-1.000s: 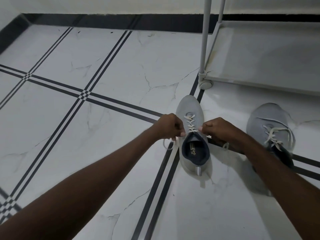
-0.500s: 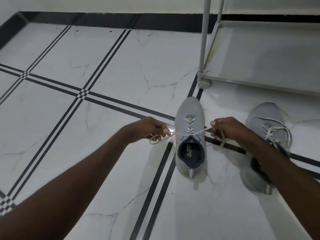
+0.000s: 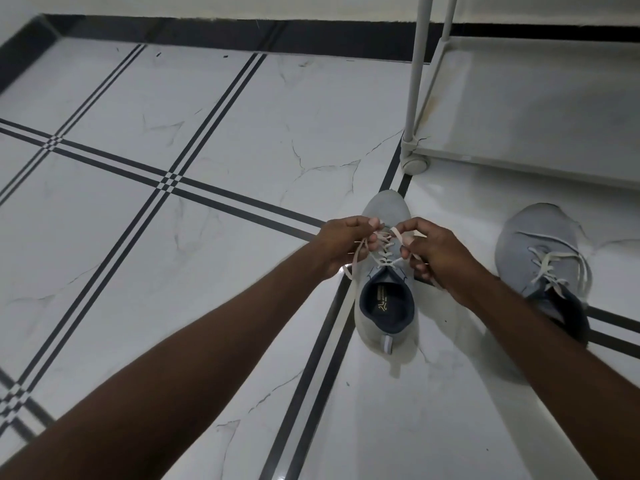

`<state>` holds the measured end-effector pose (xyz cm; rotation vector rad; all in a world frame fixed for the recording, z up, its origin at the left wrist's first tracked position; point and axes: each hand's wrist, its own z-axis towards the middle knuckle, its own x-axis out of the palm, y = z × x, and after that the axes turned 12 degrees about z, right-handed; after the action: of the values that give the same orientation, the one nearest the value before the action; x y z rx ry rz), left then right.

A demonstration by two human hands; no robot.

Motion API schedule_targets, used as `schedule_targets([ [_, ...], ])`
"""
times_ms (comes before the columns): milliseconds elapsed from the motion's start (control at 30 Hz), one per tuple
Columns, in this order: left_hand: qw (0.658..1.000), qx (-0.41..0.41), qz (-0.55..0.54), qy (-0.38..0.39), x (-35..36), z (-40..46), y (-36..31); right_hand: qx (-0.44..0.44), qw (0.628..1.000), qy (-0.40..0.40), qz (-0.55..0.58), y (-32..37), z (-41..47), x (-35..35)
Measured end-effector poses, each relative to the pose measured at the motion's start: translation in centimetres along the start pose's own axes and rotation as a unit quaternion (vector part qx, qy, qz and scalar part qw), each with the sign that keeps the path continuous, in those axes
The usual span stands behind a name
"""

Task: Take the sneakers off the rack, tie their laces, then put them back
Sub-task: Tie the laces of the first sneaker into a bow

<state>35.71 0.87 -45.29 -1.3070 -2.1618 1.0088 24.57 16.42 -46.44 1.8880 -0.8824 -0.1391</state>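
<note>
Two grey sneakers with dark blue linings stand on the tiled floor. The nearer sneaker [image 3: 386, 299] points away from me, heel toward me. Over its tongue my left hand [image 3: 341, 242] pinches one end of its pale lace [image 3: 384, 252], and my right hand [image 3: 431, 251] pinches the other end. Both hands are close together, with the lace ends crossing between the fingertips. The second sneaker [image 3: 540, 258] lies to the right, its laces loose, partly behind my right forearm.
The white shoe rack [image 3: 526, 109] stands at the upper right, its front post [image 3: 417, 81] and foot just beyond the nearer sneaker's toe. White marble tiles with dark stripes [image 3: 166, 181] cover the floor. A dark skirting runs along the far wall.
My hands had pulled the lace ends apart sideways half a second ago. Now they have come back together over the sneaker's tongue, crossing the ends.
</note>
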Motion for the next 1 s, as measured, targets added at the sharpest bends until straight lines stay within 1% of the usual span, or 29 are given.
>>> schedule_targets([
  [67,1.0,-0.006,0.017,-0.018,0.4,0.6,0.3,-0.022,0.999,-0.004,-0.036,0.0,-0.3,0.4],
  [200,0.998,0.002,0.036,0.045,0.9,0.8,0.1,-0.073,0.986,0.009,-0.152,0.4,-0.4,0.9],
  [267,0.999,0.005,0.027,0.044,1.0,0.9,0.0,-0.094,0.975,0.022,-0.198,0.8,-0.3,1.0],
  [333,0.999,0.009,0.021,0.039,0.9,1.2,0.1,-0.108,0.97,0.021,-0.216,1.0,-0.1,1.1],
  [433,0.998,0.016,0.02,0.062,0.7,1.4,0.5,-0.118,0.974,0.0,-0.194,0.9,0.2,1.2],
  [567,0.994,0.007,-0.022,0.111,0.7,1.0,0.9,-0.118,0.981,-0.018,-0.152,0.8,0.3,1.2],
  [633,0.992,0.002,-0.033,0.12,0.8,0.7,1.0,-0.111,0.985,-0.02,-0.13,0.7,0.4,1.2],
  [733,0.996,0.008,-0.022,0.082,1.4,0.8,1.2,-0.085,0.992,-0.006,-0.096,0.5,0.6,1.3],
  [800,0.998,0.003,-0.033,0.055,1.5,1.0,1.0,-0.053,0.997,0.002,-0.052,0.1,1.0,1.2],
  [900,0.997,-0.016,-0.054,0.049,1.2,1.3,0.6,-0.002,1.0,-0.014,0.005,-0.6,1.8,0.3],
  [933,0.998,-0.013,-0.033,0.054,1.2,1.2,0.6,0.012,1.0,-0.023,0.014,-0.9,2.0,-0.1],
  [1000,0.997,0.019,0.06,0.048,1.4,1.1,0.5,0.033,0.998,-0.043,0.031,-1.2,2.4,-0.3],
])
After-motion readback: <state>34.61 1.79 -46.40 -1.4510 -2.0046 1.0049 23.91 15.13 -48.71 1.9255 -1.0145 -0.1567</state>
